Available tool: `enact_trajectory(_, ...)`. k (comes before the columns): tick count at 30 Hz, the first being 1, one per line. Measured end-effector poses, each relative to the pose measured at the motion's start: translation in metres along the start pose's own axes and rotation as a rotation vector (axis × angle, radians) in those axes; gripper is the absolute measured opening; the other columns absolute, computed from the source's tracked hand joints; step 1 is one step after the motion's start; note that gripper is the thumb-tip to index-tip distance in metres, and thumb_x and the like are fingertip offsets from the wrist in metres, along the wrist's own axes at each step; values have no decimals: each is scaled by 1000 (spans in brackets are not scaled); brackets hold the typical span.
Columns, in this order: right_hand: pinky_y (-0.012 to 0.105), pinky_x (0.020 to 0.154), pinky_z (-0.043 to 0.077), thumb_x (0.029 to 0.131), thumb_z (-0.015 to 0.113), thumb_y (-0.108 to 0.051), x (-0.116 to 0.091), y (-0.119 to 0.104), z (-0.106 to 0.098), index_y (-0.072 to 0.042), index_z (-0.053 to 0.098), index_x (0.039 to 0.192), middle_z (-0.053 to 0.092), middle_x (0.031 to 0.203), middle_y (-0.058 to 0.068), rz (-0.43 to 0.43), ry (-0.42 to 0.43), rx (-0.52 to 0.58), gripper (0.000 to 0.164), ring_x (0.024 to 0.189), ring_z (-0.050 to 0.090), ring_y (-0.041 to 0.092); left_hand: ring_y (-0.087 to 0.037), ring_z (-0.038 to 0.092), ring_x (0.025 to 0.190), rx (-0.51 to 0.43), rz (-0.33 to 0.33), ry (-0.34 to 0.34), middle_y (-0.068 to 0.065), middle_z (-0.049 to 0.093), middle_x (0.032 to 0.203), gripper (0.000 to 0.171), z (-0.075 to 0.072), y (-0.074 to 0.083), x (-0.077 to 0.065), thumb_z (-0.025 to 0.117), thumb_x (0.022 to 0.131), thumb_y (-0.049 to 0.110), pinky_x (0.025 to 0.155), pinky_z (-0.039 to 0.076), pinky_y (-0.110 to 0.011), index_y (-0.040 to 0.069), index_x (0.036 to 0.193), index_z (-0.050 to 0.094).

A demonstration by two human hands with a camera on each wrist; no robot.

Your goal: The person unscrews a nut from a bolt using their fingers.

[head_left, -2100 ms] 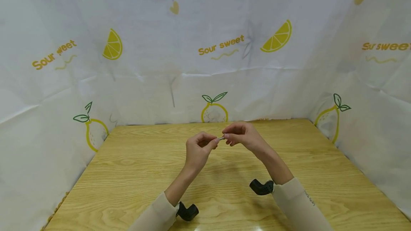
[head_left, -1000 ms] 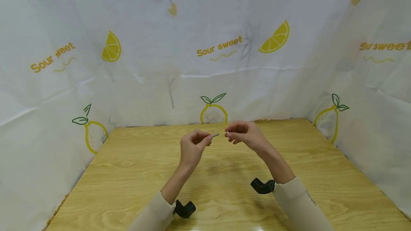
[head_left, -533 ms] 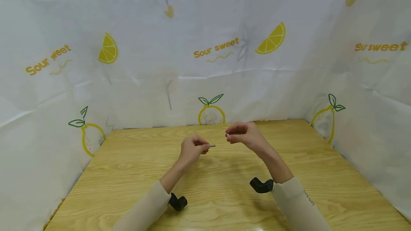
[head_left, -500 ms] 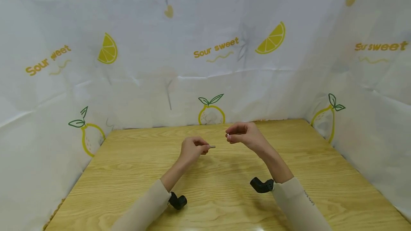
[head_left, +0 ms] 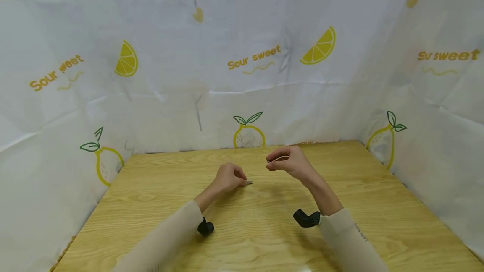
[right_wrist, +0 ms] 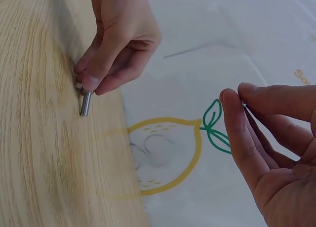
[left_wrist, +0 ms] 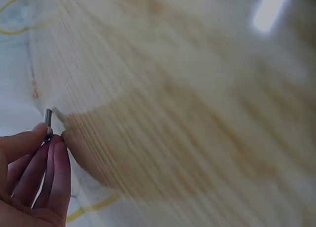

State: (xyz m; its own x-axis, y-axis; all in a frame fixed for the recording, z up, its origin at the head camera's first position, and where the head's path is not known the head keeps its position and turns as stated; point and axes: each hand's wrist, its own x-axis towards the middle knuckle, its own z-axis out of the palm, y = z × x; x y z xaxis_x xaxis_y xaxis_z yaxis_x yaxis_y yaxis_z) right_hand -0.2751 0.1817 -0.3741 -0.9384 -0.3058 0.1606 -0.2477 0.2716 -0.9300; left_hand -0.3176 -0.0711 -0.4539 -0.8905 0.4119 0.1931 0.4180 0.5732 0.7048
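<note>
My left hand [head_left: 228, 178] pinches a small silver metal rod [right_wrist: 86, 104] between thumb and fingertips, low over the table. One end of the rod sticks out past the fingers, and a rounded shiny part [left_wrist: 48, 134] shows at the grip in the left wrist view. Whether the rod touches the wood I cannot tell. Higher and to the right, my right hand [head_left: 293, 163] pinches a tiny shiny piece [right_wrist: 244, 104] between thumb and forefinger. Mostly covered by the fingertips, that piece does not show its kind. The two hands are apart.
A wood-grain table [head_left: 249, 230] lies under both hands. White sheeting [head_left: 170, 74] with lemon prints walls it in at the back and sides. Black wrist devices [head_left: 306, 218] hang from both light sleeves.
At first the hands met at the rod. The left hand then drew away leftward and came down toward the table with the rod. The right hand stayed nearly in place, holding the tiny piece.
</note>
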Motion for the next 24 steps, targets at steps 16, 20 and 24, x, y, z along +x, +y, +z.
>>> enact_trajectory(16,37,71,61,92,72,-1,28,36,18,4,76,102,76,94,14,68,17,-403,13,79,74,24,-9,70,72,180,65,-20,2,78,76,4,0,-5,5,86,82,7,106,50,-54,10,81,83)
enact_trajectory(20,33,68,58,88,70,3,31,48,25,5,77,98,76,89,11,103,7,-464,12,74,68,18,-9,70,73,204,55,-30,3,78,77,5,1,-5,5,86,82,8,104,50,-54,12,82,83)
enact_trajectory(24,36,69,58,85,70,6,34,53,31,2,79,93,75,87,11,127,16,-525,12,78,67,21,-11,72,75,202,41,-47,1,79,79,5,-3,-3,5,85,83,7,99,55,-52,11,85,83)
